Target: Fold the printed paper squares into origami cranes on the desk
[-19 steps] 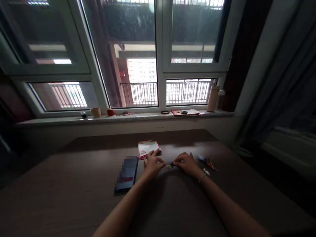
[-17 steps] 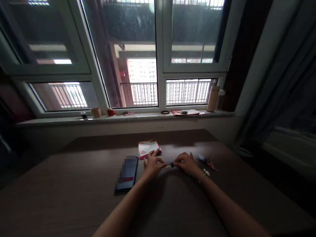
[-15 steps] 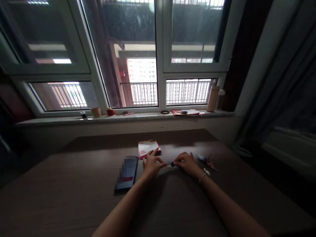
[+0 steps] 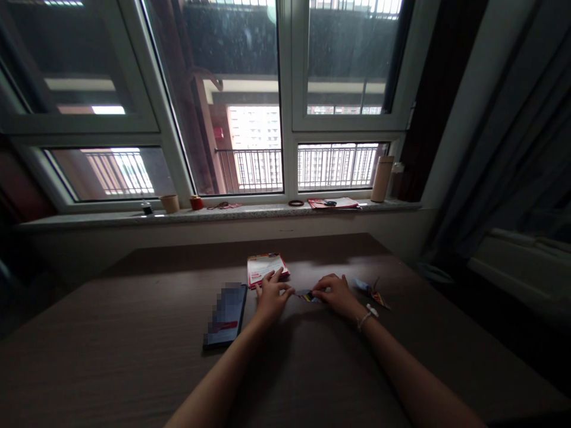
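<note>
A small piece of folded, patterned paper (image 4: 306, 295) lies low over the table between my hands. My left hand (image 4: 271, 297) pinches its thin left tip between thumb and forefinger, while the other fingers spread over the near edge of a stack of red-bordered paper sheets (image 4: 263, 264). At the right end, my right hand (image 4: 335, 294) has thumb and forefinger closed on the paper; a bracelet circles that wrist. Just right of this hand sits another folded paper piece (image 4: 373, 293), pointed and multicoloured.
A phone (image 4: 228, 321) lies on the brown table (image 4: 134, 333), left of my left forearm. Along the windowsill (image 4: 250, 211) stand a paper cup (image 4: 169, 204), a red spool-like item (image 4: 196, 203), scissors (image 4: 329, 203) on papers and a tan bottle (image 4: 382, 178).
My left thumb and forefinger have shifted slightly left, and more of the folded paper shows between my hands. My right hand keeps its pinch. The whole view has moved slightly.
</note>
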